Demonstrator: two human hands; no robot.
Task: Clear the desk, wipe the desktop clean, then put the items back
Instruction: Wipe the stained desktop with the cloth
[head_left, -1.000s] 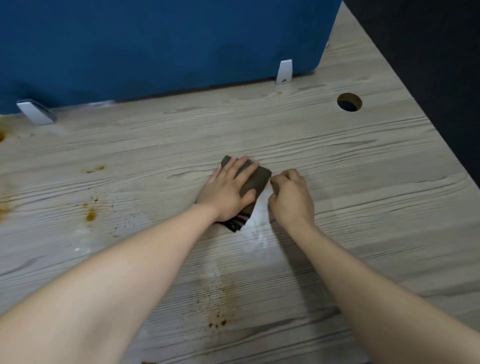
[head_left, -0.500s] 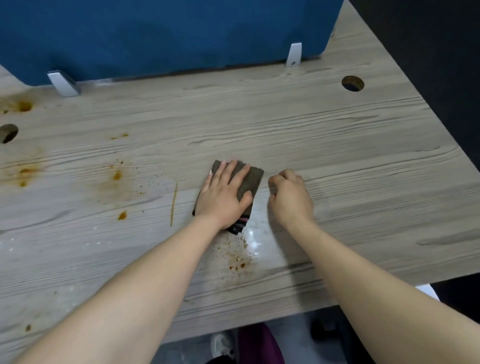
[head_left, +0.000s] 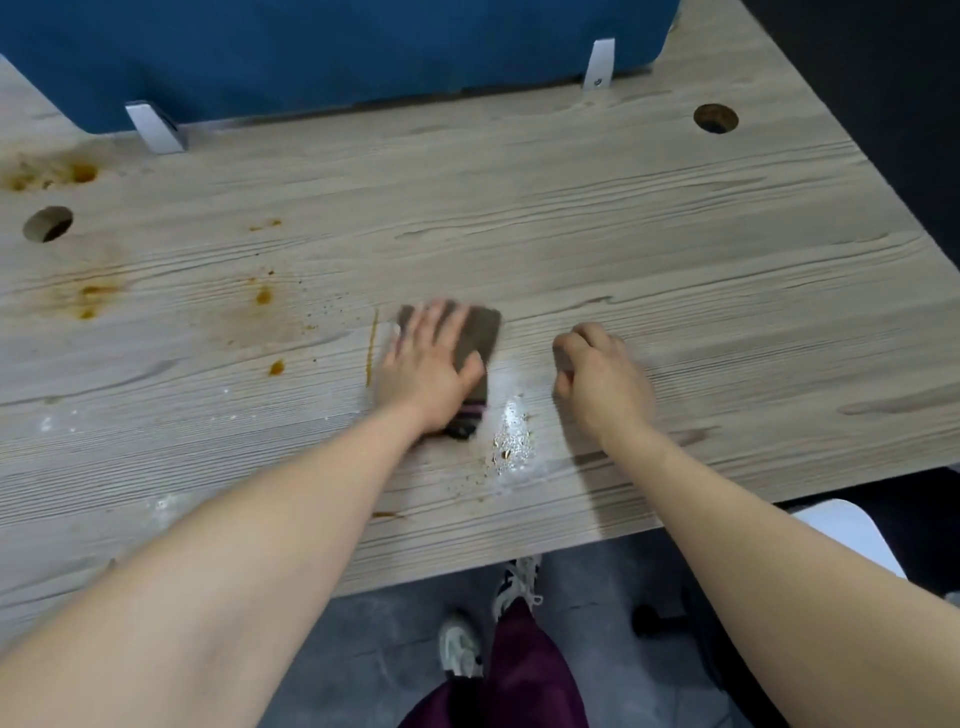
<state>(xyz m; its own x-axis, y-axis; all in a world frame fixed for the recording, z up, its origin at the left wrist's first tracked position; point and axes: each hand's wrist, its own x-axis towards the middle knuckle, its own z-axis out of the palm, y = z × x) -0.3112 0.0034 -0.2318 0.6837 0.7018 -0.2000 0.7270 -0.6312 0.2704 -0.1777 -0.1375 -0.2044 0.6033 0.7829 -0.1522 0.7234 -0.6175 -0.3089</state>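
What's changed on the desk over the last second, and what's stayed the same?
The left hand has slid the brown cloth leftward, away from the right hand and toward the orange stains, leaving a wet patch between the hands. The left hand still presses flat on the cloth; the right stays fisted on the desktop.
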